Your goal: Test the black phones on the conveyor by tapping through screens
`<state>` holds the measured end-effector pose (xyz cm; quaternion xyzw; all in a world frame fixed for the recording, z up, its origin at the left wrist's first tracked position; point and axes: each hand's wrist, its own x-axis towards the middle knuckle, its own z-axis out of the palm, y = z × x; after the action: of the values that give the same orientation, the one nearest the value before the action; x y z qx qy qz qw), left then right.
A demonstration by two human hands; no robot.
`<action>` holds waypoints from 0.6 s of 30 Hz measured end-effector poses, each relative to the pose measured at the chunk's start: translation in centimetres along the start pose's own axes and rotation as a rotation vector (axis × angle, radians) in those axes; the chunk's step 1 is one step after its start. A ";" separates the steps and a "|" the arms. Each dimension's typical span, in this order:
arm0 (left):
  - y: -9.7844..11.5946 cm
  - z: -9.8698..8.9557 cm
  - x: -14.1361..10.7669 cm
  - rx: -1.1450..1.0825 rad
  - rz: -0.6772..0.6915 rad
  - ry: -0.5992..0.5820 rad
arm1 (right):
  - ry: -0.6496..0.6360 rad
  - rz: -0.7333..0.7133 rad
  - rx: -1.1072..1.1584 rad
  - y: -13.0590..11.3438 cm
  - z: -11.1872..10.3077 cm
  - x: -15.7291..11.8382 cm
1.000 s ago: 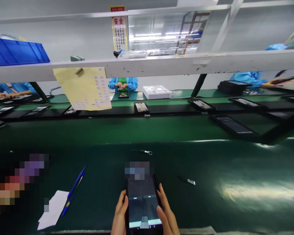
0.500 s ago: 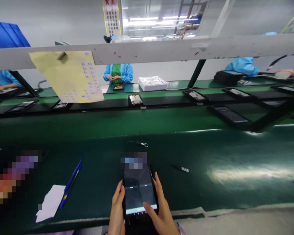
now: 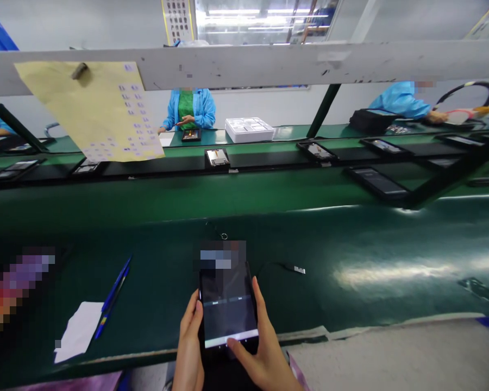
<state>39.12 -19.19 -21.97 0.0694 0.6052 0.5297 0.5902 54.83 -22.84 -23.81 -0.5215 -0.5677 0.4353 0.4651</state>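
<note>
A black tablet [image 3: 229,315] with a lit dark screen is held upright at the table's front edge, its top part blurred out. My left hand [image 3: 190,331] grips its left side, thumb along the edge. Around the right side my right hand [image 3: 261,342] is closed, its thumb on the light bar at the bottom of the screen. Just beyond the tablet lies a thin cord with a metal ring [image 3: 224,236]. A dark cable with a silver plug [image 3: 299,270] rests to its right.
Blue pens [image 3: 113,297] and a torn white paper [image 3: 79,332] lie left. Opened devices [image 3: 218,157] sit along a belt [image 3: 261,163] behind. A yellow sheet [image 3: 101,111] hangs from a grey beam [image 3: 236,65]. People in blue jackets [image 3: 204,108] work across; a white box [image 3: 249,130] stands there.
My view has tilted down slightly. The right thumb has moved left along the bottom bar of the tablet. Across the belt, a person's hands have moved apart.
</note>
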 end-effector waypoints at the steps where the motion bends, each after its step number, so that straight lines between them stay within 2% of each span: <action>1: 0.2 0.1 -0.2 -0.015 -0.020 -0.001 | 0.000 -0.001 -0.002 0.0 0.0 0.0; 8: 1.8 1.2 -1.6 -0.044 -0.053 0.033 | -0.008 0.004 0.010 -0.2 -0.3 -0.1; 11: 2.4 1.5 -2.7 -0.114 -0.130 0.035 | -0.014 0.086 0.196 -1.4 -0.9 -0.6; 14: 2.4 1.2 -4.1 -0.158 -0.167 -0.074 | -0.011 0.181 0.462 -3.6 -1.7 -0.9; 16: 2.7 0.3 -4.4 -0.110 -0.082 -0.146 | -0.033 0.196 0.609 -5.4 -2.0 -0.7; 18: 4.0 -1.2 -3.5 0.063 0.068 -0.168 | -0.045 0.148 0.687 -7.1 -2.3 -0.5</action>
<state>37.00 -20.61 -17.13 0.1526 0.5673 0.5226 0.6179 55.81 -23.92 -16.45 -0.3645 -0.3587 0.6449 0.5680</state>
